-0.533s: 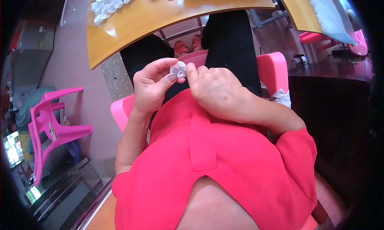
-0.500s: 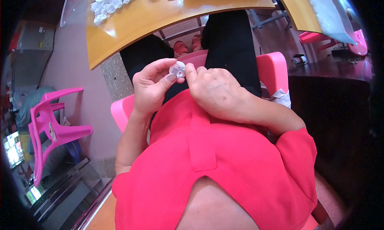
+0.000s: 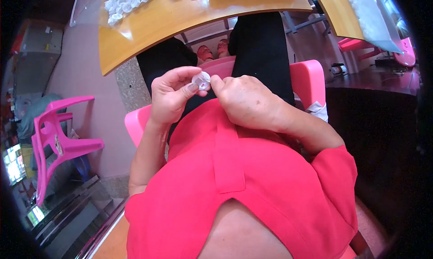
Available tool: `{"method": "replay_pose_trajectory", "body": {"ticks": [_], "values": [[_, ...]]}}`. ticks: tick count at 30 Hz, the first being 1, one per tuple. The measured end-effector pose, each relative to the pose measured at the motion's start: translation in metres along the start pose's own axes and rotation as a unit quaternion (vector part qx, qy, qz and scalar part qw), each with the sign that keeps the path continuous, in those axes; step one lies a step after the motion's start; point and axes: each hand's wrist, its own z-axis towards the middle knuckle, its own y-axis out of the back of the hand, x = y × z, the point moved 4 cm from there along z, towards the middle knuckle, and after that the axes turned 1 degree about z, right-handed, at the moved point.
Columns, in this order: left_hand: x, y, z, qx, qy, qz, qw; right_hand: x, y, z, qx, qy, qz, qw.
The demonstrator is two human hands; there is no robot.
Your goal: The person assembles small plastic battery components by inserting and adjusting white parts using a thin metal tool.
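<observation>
your left hand [image 3: 169,96] is pinching a small round clear plastic piece [image 3: 201,80]. your right hand [image 3: 249,100] is curled beside it, can't tell if those fingers grip anything.

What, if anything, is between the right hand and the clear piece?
Nothing visible: the left hand holds the clear piece, and the right hand is close beside it; whether they touch is unclear.
</observation>
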Motion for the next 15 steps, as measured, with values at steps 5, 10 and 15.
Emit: {"method": "replay_pose_trajectory", "body": {"ticks": [5,10,15], "values": [[-0.009,-0.002,0.004,-0.014,-0.007,-0.073,0.997,-0.009,0.012,-0.001,-0.129,-0.010,0.199,0.971],[-0.013,-0.003,0.002,-0.030,-0.033,-0.073,0.996,-0.007,0.008,0.001,-0.129,-0.018,0.279,0.951],[-0.012,0.001,0.000,-0.022,-0.036,-0.077,0.996,-0.006,0.003,0.004,-0.137,-0.015,0.303,0.943]]}}
